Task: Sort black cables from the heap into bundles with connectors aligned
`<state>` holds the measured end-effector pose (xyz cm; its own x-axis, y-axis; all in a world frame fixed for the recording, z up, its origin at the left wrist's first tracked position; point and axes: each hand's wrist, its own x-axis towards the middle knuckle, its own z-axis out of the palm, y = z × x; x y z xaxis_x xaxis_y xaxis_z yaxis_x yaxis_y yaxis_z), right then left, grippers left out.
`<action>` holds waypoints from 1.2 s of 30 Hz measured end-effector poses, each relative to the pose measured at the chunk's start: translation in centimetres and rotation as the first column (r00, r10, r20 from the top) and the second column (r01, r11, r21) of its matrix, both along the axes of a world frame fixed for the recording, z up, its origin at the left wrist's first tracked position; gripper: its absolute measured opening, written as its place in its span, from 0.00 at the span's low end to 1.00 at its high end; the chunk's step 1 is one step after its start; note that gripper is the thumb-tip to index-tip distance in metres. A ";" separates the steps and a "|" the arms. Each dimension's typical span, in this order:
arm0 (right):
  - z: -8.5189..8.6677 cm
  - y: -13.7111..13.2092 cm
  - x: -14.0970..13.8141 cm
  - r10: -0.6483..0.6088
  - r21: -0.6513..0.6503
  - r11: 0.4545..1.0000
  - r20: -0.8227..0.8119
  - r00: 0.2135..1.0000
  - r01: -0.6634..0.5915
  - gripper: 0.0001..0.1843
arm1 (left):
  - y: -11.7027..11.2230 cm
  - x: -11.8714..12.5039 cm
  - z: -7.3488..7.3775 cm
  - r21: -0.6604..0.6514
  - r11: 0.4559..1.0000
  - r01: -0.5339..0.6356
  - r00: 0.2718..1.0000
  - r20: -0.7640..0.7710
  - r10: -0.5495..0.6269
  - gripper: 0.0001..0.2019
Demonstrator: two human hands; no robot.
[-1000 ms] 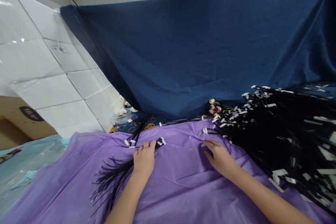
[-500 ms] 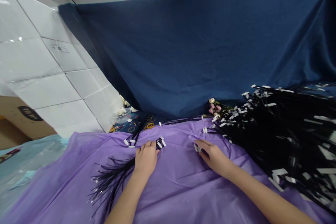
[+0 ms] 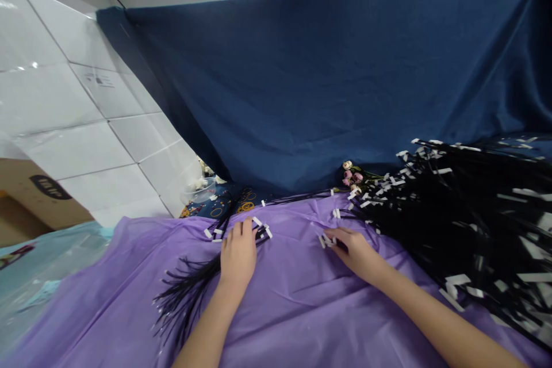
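Note:
My left hand (image 3: 238, 254) lies closed over a bundle of thin black cords (image 3: 190, 287) on the purple cloth. The cords fan out loosely below left of it, and their white tags (image 3: 266, 230) show beyond my fingertips. To the right, my right hand (image 3: 351, 250) is pinched, with several small white tags (image 3: 326, 240) at its fingertips. Whether cords run from those tags under the palm is hidden. A smaller group of black cords (image 3: 222, 221) with white tags lies just beyond my left hand.
A big heap of black cords (image 3: 457, 224) with white tags covers the right side. Artificial flowers (image 3: 351, 177) rest at the back against a blue curtain (image 3: 302, 86). At the left are a clear plastic bowl (image 3: 200, 191), white boxes (image 3: 56, 98) and an open cardboard box (image 3: 38, 192).
My left hand has shifted slightly up and left along the bundle, and one more white tag stands out by its fingers. My right hand has barely moved.

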<state>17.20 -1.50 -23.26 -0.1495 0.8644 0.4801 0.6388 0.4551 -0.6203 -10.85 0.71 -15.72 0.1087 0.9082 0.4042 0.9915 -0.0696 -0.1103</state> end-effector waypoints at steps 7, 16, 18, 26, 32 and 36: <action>0.3 0.1 0.1 -0.066 -0.014 0.998 -0.043 0.997 0.065 0.16 | 0.0 0.3 0.1 -0.028 0.991 0.128 0.991 -0.024 -0.129 0.19; 0.6 -0.1 0.0 -0.108 0.028 0.993 -0.084 0.991 0.111 0.16 | -0.6 1.1 -0.1 -0.233 0.954 0.188 0.981 -0.002 -0.194 0.19; 0.8 -0.2 0.0 -0.094 0.043 0.994 -0.082 0.992 0.097 0.17 | -1.0 1.5 -0.1 -0.245 0.934 0.259 0.962 -0.018 -0.272 0.18; 2.5 -1.9 -1.3 0.115 0.019 0.993 -0.068 0.991 -0.114 0.12 | -3.2 3.2 0.0 -0.359 0.795 0.490 0.840 -0.051 -0.540 0.17; 3.1 -3.2 -3.2 0.194 -0.081 0.975 -0.155 0.969 -0.208 0.14 | -4.4 4.3 0.2 -0.411 0.737 0.537 0.797 -0.039 -0.602 0.16; 3.6 -3.4 -3.5 0.208 -0.149 0.961 -0.169 0.963 -0.234 0.10 | -4.5 4.4 0.1 -0.410 0.726 0.551 0.778 -0.060 -0.625 0.16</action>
